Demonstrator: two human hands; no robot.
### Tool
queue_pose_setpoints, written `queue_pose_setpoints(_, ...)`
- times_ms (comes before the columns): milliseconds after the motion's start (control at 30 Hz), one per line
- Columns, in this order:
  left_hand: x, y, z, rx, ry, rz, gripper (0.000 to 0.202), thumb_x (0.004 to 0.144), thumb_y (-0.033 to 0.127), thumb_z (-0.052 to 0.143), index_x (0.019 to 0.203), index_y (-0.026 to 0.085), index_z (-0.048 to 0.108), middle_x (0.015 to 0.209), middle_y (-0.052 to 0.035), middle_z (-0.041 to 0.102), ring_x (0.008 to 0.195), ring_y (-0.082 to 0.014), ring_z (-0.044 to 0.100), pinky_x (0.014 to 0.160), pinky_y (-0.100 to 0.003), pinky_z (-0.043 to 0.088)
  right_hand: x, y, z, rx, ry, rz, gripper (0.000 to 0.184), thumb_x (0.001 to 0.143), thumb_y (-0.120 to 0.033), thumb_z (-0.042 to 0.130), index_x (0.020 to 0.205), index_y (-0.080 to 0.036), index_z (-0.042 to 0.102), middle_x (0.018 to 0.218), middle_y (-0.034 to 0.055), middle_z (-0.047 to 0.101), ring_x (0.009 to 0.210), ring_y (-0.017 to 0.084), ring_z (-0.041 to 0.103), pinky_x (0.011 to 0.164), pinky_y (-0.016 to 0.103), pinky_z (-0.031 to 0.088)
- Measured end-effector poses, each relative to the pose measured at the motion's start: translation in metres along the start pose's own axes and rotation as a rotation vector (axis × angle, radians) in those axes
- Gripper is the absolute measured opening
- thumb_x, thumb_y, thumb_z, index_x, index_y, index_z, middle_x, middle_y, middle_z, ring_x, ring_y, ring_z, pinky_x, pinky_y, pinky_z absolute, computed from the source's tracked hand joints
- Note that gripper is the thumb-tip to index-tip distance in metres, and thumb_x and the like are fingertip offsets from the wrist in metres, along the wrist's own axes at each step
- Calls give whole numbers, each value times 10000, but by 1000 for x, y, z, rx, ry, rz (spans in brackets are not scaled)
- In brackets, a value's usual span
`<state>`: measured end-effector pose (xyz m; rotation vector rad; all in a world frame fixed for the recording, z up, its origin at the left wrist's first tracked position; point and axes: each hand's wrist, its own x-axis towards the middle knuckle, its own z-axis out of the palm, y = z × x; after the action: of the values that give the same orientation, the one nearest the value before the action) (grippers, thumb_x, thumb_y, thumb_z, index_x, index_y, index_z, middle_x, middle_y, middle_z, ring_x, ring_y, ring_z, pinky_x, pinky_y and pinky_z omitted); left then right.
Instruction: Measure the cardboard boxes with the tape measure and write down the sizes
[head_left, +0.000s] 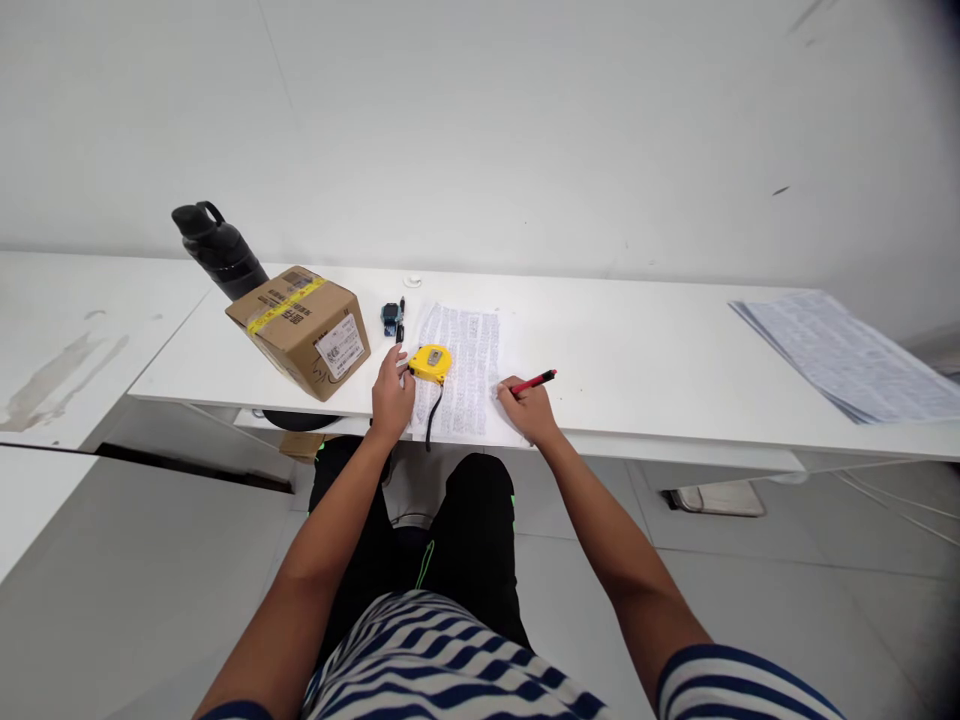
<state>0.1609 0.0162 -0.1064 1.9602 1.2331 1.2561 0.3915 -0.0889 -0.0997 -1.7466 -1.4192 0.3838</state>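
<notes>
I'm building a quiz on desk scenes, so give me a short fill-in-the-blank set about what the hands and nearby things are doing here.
1. The right hand holds a pen whose colour is ____.
2. The left hand touches a yellow ____.
3. The printed sheet lies under both hands on the white ____.
4. Behind the cardboard box stands a black ____.

Missing words: red; tape measure; table; bottle

Glossy yellow plastic tape measure (pixel 430 363), printed paper sheet (pixel 469 360), matt cardboard box (pixel 300 329), smooth white table (pixel 637 350)
</notes>
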Motion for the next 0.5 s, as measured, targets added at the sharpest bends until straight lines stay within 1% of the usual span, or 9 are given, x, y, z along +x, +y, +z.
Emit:
queue_pose_setpoints(100, -1, 3, -1, -9, 34, -6, 545, 872, 110, 456, 1404, 217, 409, 1324, -130, 550, 1043, -178, 683, 945, -347, 538, 0, -1, 0, -2, 8, 1, 264, 848, -400, 444, 704, -221, 574, 608, 16, 598, 600, 182, 557, 601, 292, 395)
queue_pose_setpoints(200, -1, 5, -2, 9, 52, -14, 537, 866, 110, 466, 1391, 217, 423, 1299, -130, 544, 1003, -173, 689, 914, -336, 543, 1, -1, 1, -26, 0, 7, 269, 846, -401, 433, 690, -226, 566, 579, 11, 581, 583, 185, 550, 595, 294, 386)
queue_pose_setpoints(300, -1, 2, -2, 18, 44, -19, 540, 869, 116, 469, 1398, 206, 412, 1251, -121, 585, 1006, -180, 685, 910, -347, 541, 1, -2, 1, -14, 5, 27, 276, 850, -405, 430, 689, -228, 566, 609, 16, 610, 607, 189, 572, 605, 293, 395)
queue_pose_setpoints(400, -1, -2, 0, 2, 16, -33, 584, 880, 123, 466, 1447, 200, 350, 1176, -101, 650, 1026, -185, 681, 930, -363, 535, 2, -4, 0, -20, 31, 41, 271, 850, -398, 433, 685, -227, 563, 636, 22, 634, 613, 189, 578, 610, 295, 401)
queue_pose_setpoints(500, -2, -4, 0, -2, 5, -47, 621, 888, 131, 465, 1484, 191, 302, 1166, -101, 675, 1047, -191, 676, 941, -375, 530, 1, -4, -1, 3, -18, 15, 276, 844, -398, 446, 652, -227, 545, 650, 21, 641, 609, 180, 564, 604, 291, 402)
